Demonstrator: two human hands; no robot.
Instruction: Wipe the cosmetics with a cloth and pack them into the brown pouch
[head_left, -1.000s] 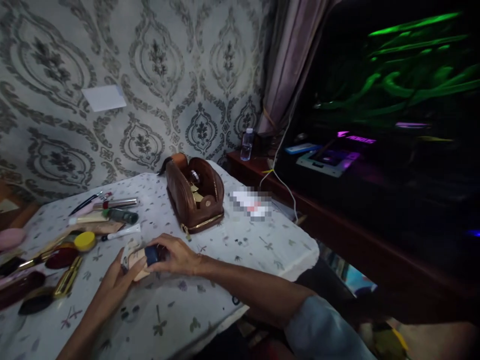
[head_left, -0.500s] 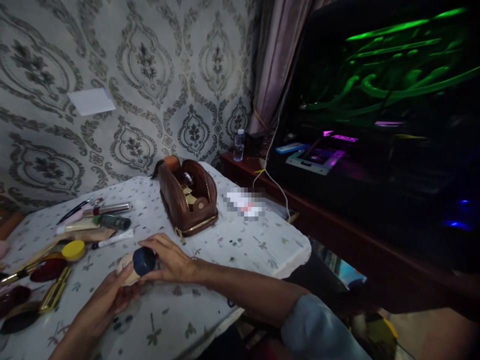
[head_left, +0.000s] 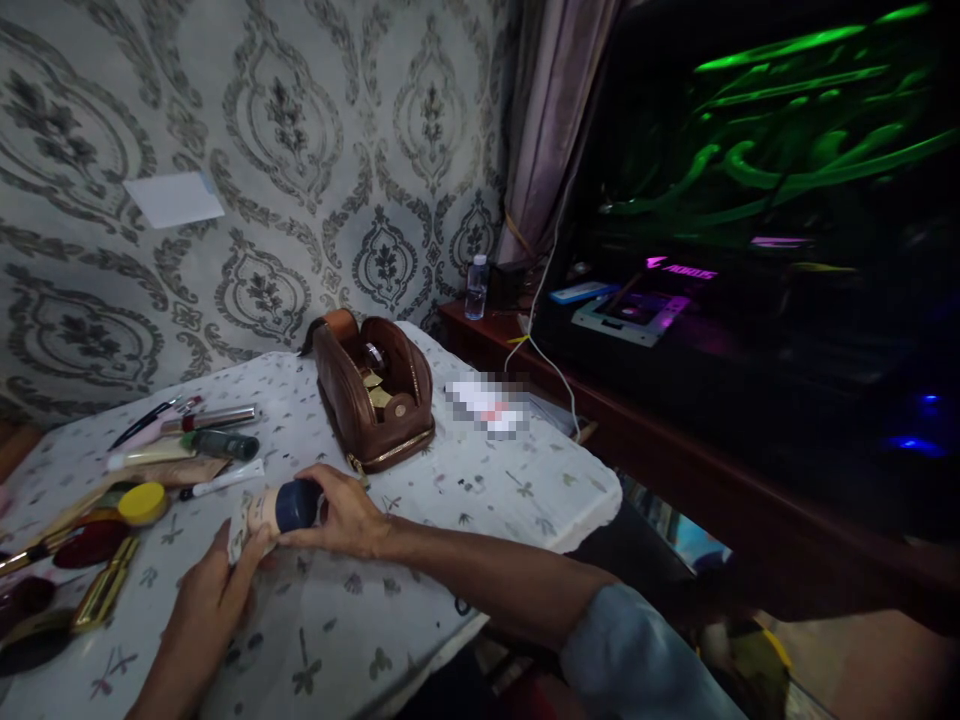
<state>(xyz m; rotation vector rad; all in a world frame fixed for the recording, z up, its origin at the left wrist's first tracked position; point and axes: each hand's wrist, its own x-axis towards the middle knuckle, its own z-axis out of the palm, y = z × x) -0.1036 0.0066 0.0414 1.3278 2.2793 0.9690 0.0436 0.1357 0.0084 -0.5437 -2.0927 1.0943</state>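
Between my two hands is a small beige cosmetic bottle (head_left: 259, 513) with a dark blue cap, tilted on its side above the table. My left hand (head_left: 214, 580) is closed around the beige body and hides part of it. The thumb and fingers of my right hand (head_left: 346, 515) grip the blue cap. Just beyond my hands stands an unzipped brown makeup bag (head_left: 379, 430), with a few gold and shiny items inside. Left of the bottle lie a white tube (head_left: 229, 480), a green bottle (head_left: 225, 444) and a yellow-lidded jar (head_left: 142, 503).
More makeup, including a gold tube (head_left: 109, 585) and brushes, spreads across the left of the patterned tablecloth (head_left: 360, 620). A blurred white item (head_left: 487, 405) lies right of the bag. A water bottle (head_left: 477, 288), cable (head_left: 536, 300) and dark glass computer case (head_left: 750, 300) stand beyond.
The bottle has turned more side-on, so its beige body and printing show better. My left hand has shifted slightly back along it; my right hand stays on the cap.
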